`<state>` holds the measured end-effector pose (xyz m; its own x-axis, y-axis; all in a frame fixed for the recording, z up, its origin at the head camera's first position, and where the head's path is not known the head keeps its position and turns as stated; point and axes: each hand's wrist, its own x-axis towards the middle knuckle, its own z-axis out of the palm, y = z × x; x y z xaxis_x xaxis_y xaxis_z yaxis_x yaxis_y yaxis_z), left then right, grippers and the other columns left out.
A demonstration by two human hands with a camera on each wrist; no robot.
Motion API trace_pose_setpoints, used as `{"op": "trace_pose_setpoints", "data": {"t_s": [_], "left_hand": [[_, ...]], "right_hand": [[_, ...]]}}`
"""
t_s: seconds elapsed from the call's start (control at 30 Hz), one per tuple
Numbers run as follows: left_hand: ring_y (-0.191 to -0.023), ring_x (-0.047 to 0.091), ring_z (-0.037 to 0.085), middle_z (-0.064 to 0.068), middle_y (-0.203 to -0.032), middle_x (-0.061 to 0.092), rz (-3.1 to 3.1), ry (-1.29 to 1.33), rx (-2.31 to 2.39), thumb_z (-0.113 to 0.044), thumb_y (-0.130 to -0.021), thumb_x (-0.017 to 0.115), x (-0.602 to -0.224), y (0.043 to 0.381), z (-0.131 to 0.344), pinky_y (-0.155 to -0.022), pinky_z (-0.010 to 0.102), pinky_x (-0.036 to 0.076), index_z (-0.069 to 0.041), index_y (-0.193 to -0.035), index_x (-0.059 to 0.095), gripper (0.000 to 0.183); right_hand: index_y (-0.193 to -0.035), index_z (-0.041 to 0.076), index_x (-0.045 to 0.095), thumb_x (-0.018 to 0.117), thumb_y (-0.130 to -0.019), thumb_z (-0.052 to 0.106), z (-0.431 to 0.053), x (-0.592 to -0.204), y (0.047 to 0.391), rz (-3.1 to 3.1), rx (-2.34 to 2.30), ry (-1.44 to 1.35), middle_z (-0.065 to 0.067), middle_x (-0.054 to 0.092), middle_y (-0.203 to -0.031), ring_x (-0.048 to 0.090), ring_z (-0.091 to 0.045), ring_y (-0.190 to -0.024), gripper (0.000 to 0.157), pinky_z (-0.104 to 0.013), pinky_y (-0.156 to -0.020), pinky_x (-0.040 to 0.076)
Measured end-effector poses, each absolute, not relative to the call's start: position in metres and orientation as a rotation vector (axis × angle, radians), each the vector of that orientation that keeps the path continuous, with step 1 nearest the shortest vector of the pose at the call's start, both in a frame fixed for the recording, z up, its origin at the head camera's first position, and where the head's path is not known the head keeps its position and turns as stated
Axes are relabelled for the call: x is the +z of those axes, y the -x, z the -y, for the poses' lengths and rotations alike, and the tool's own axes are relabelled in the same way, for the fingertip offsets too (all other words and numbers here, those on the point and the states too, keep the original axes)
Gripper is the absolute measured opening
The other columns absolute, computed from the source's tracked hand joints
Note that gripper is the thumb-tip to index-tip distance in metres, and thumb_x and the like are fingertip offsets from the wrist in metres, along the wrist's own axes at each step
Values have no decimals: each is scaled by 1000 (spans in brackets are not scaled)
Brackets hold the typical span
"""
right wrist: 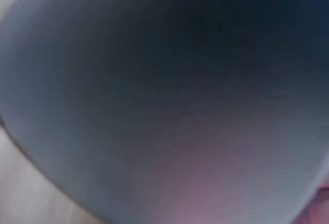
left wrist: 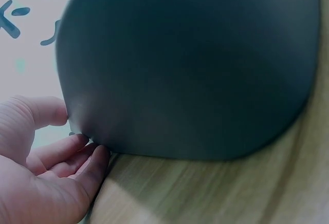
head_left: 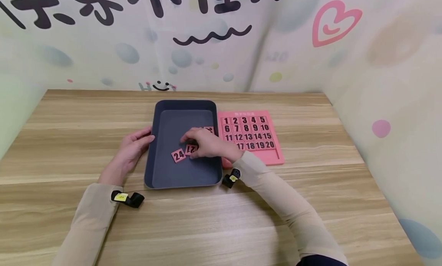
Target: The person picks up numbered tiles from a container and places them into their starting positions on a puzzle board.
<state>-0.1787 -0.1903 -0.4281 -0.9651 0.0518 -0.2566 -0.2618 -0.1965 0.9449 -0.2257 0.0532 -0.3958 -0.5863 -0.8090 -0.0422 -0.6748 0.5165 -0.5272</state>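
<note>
A dark blue-grey tray (head_left: 183,178) lies on the table. At its left wall, my left hand (head_left: 132,149) grips the side, thumb on the rim and fingers lower down; the left wrist view shows the same hand (left wrist: 56,162) at the tray's edge. My right hand (head_left: 210,143) reaches over the right wall, thumb and forefinger apart around the pink 21 tile (head_left: 190,149), which appears upside down. Beside it lies the 24 tile (head_left: 178,155), tilted. Another pink tile (head_left: 209,130) is partly hidden behind the hand. The right wrist view has only the blurred tray wall (right wrist: 154,80), no fingers.
Against the tray's right side lies a pink number board (head_left: 280,158) with tiles in order from 1 to 20, the 16 covered by my right wrist. The wooden table (head_left: 207,227) meets a printed backdrop (head_left: 224,66) at the rear.
</note>
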Motion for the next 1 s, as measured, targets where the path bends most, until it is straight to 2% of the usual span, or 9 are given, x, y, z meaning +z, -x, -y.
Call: {"op": "trace_pose_setpoints", "data": {"t_s": [0.1, 0.27, 0.4, 0.5, 0.63, 0.7, 0.77, 0.9, 1.0], "left_hand": [[-101, 53, -2, -3, -126, 54, -1830, 276, 2269, -11, -89, 64, -424, 178, 189, -85, 12, 44, 8, -142, 28, 67], [-101, 52, -2, -2, -127, 51, -1826, 297, 2253, -8, -91, 59, -422, 178, 188, -85, 11, 42, 7, -143, 26, 64], [-100, 52, -2, -4, -125, 53, -1817, 299, 2266, -8, -91, 61, -422, 178, 188, -85, 11, 42, 8, -143, 25, 66], [-99, 53, -3, -6, -121, 55, -1827, 285, 2268, -8, -90, 61, -421, 178, 188, -84, 11, 43, 9, -143, 25, 66], [-96, 55, -3, -10, -112, 58, -1824, 277, 2276, -8, -90, 61, -422, 178, 188, -82, 11, 44, 9, -143, 26, 66], [-95, 55, -3, -12, -108, 58, -1814, 282, 2280, -8, -90, 61, -422, 178, 188, -83, 11, 43, 9, -143, 25, 66], [-95, 55, -4, -11, -111, 58, -1817, 286, 2272, -8, -91, 61, -422, 179, 189, -83, 11, 43, 9, -143, 25, 65], [-96, 54, -4, -2, -126, 52, -1823, 305, 2253, -8, -91, 59, -421, 178, 189, -84, 11, 42, 7, -144, 26, 64], [-98, 53, -4, 2, -133, 47, -1827, 316, 2244, -8, -92, 59, -421, 178, 188, -84, 10, 42, 7, -144, 26, 63]], "right_hand": [[-117, 3, 62, 75, -79, 9, -55, -393, 227, -2439, -586, 1291, -9, 61, -117, 52, -20, -110, 41, -27, -98, 40], [-114, 4, 64, 74, -80, 8, -56, -395, 226, -2458, -563, 1267, -8, 61, -112, 52, -19, -101, 36, -27, -90, 43], [-110, 4, 65, 76, -79, 12, -56, -398, 224, -2511, -571, 1227, -7, 62, -107, 52, -17, -94, 34, -26, -84, 44], [-101, 4, 65, 79, -77, 20, -57, -398, 223, -2574, -558, 1193, -6, 62, -95, 52, -16, -84, 32, -24, -74, 44], [-84, 5, 59, 78, -76, 33, -57, -398, 221, -2655, -519, 1114, -1, 53, -72, 49, -14, -67, 35, -21, -57, 38], [-79, 4, 57, 77, -77, 37, -57, -398, 220, -2673, -497, 1071, 1, 48, -65, 47, -13, -62, 38, -20, -53, 33], [-76, 4, 56, 76, -78, 39, -57, -397, 219, -2682, -479, 1048, 3, 45, -61, 46, -12, -58, 40, -20, -51, 31], [-84, 2, 59, 76, -78, 38, -59, -394, 221, -2656, -483, 1074, -1, 48, -66, 48, -15, -64, 41, -21, -54, 35], [-104, 1, 62, 77, -78, 29, -63, -389, 224, -2568, -483, 1165, -7, 60, -87, 54, -19, -83, 42, -24, -70, 43]]}}
